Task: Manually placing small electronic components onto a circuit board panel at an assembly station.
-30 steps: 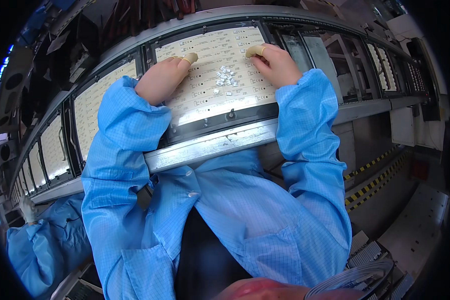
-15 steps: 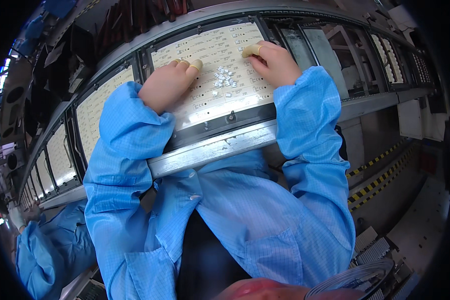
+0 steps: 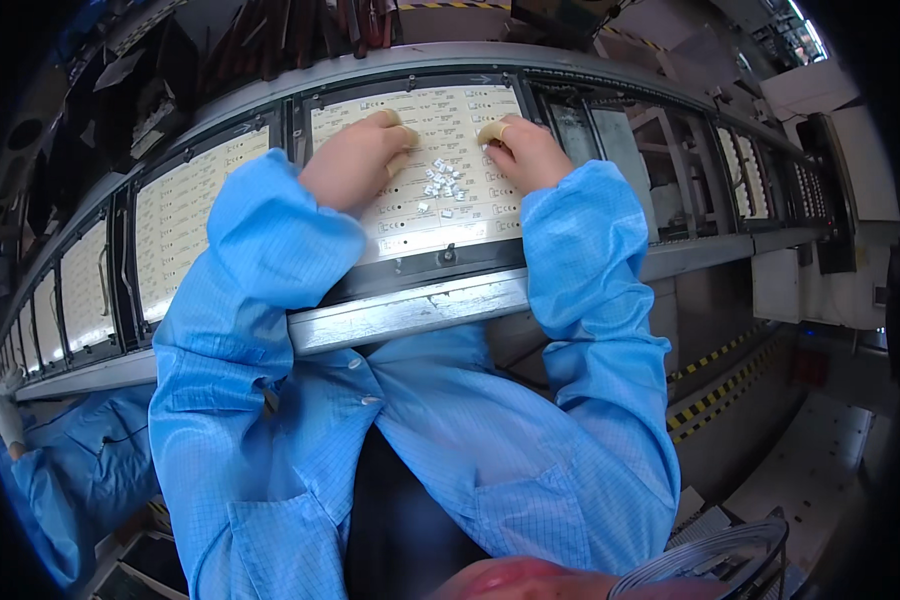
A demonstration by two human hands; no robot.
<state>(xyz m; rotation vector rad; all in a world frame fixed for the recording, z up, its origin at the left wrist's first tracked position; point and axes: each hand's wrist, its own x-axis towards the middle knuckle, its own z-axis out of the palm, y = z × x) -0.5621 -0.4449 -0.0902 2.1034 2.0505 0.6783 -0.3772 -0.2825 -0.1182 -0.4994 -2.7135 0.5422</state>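
While my fingertips [image 3: 407, 133] in their pale yellow finger covers press down flat, I lean over the white panel [image 3: 420, 160] in front of me. My left hand [image 3: 355, 165] lies curled on the panel's left part, fingers close together and bent, with nothing pinched that I can see. My right hand [image 3: 525, 152] rests on the right part, its covered fingers also close together and touching the board near the top. Between my two hands sits a little pile of small shiny clear bits [image 3: 442, 185], lying loose on the panel, just beside both hands but not held by either. The panel has rows of tiny dark dots and sits in a dark frame on a long grey metal rail [image 3: 410, 312]. More white panels [image 3: 185, 225] wait in a row to my left. My blue sleeves [image 3: 270, 240] reach up from below. Far to the lower left, another person in blue [image 3: 65, 480] stands by the same line. I think things could go wrong easily. The bits are loose, so if a sleeve or hand brushes them, they might scatter or roll off the edge. If I press too hard or push sideways, a bit might go in crooked or the board might shift in its frame.
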